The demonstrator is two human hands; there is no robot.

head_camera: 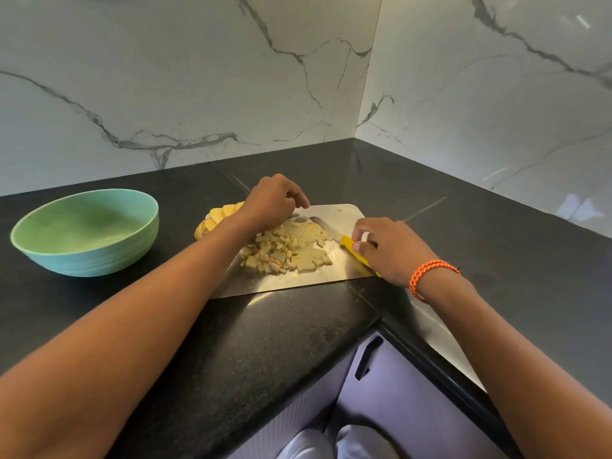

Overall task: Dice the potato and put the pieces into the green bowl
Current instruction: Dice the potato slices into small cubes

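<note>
The left hand (pixel 270 202), fingers curled and holding nothing, hides part of the potato slices (pixel 215 217). The right hand (pixel 387 248) grips the knife (pixel 351 245), its blade half-hidden behind diced pieces (pixel 275 251). The green bowl (pixel 86 231) sits apart.

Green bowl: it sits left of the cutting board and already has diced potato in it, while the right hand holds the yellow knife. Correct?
Not quite. The head view shows the green bowl empty; the diced potato lies on the cutting board. The bowl is left of the board, and the right hand does hold the yellow knife.
</note>
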